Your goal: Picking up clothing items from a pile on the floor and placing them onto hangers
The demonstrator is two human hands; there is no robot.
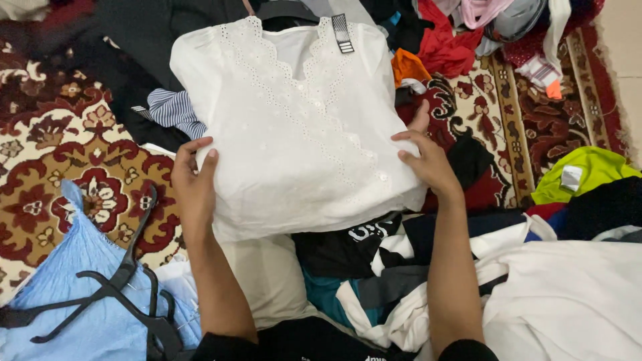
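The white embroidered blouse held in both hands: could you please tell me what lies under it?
Under the white embroidered blouse show a striped garment, dark clothes and the patterned carpet. Whatever lies directly beneath its middle is covered.

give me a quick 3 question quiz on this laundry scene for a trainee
1. True or false: both hands grip the white blouse by its side edges.
2. Which lies nearest the left hand?
A. black hangers
B. lime green garment
C. orange cloth
3. Fill in: the blouse's embroidered neckline points ___ from the person.

Key:
1. True. The left hand holds the left edge and the right hand the right edge.
2. A. The hangers rest on the light blue garment just below that hand.
3. Away. The collar is at the far end, over the patterned rug.
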